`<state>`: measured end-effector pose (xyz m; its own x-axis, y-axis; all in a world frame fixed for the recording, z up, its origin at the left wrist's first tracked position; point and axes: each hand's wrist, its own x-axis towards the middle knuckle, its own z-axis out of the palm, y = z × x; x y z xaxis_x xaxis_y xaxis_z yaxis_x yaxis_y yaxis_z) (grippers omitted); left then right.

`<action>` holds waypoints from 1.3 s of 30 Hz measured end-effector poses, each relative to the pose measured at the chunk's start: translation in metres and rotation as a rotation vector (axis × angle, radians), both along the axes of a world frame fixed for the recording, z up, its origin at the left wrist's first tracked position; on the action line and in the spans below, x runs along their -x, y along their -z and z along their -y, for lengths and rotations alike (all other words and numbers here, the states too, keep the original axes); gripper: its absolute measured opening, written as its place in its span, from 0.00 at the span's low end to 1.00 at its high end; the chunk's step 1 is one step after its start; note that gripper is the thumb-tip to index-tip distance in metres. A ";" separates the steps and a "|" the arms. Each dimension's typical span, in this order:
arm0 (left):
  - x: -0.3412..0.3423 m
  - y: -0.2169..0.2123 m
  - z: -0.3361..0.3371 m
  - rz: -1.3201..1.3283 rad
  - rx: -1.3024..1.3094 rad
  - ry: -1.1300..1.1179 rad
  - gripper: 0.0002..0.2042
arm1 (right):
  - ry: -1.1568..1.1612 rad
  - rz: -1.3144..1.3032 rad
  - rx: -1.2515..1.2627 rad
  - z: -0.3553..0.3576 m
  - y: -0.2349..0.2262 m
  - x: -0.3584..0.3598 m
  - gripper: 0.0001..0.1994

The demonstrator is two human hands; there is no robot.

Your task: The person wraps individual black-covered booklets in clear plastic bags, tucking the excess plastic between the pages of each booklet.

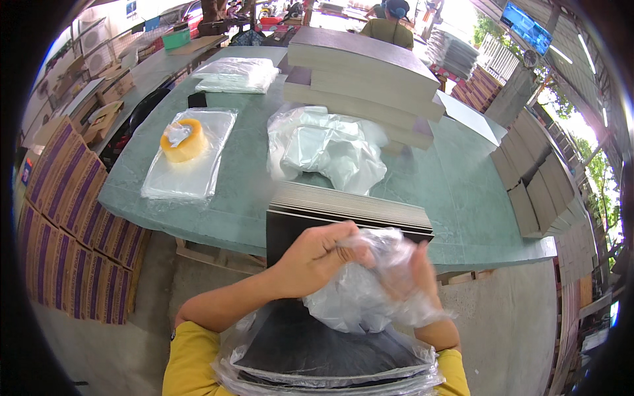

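My left hand (320, 254) is closed, its fingers pinching the crumpled edge of a clear plastic bag (353, 297). Against the bag's other side is my right hand (416, 274), smeared by motion and partly covered by the film, so its grip is unclear. Below the bag, close to my body, lie black boards (323, 353) wrapped in clear plastic. Just beyond my hands, at the table's near edge, sits a stack of boards (343, 208) with pale edges and a black face toward me.
The green table (462, 198) bears loose plastic bags (330, 148), a tape roll (183, 140) on flat bags, more folded bags (238, 74) and a tall board stack (363, 63). Cartons (72, 231) stand left, grey board stacks (541, 185) right. A person (391, 30) is beyond.
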<state>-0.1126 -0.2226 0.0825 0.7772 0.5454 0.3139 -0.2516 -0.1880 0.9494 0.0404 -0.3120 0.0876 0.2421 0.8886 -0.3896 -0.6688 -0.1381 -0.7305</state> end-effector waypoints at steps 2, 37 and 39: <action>-0.003 -0.002 0.001 0.074 0.125 -0.005 0.11 | -0.736 0.420 -0.299 0.004 0.003 -0.016 0.12; 0.053 -0.002 0.032 -0.716 -1.433 0.392 0.07 | -1.173 2.180 0.090 0.043 -0.012 -0.060 0.08; 0.050 0.010 0.054 -0.171 -1.354 0.519 0.07 | -1.044 2.288 -0.058 0.029 0.013 -0.080 0.10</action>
<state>-0.1621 -0.2768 0.0729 0.8703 -0.4334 0.2341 -0.4725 -0.8688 0.1480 0.1205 -0.3412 0.0750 -0.2449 0.9319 -0.2675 0.9568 0.2769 0.0887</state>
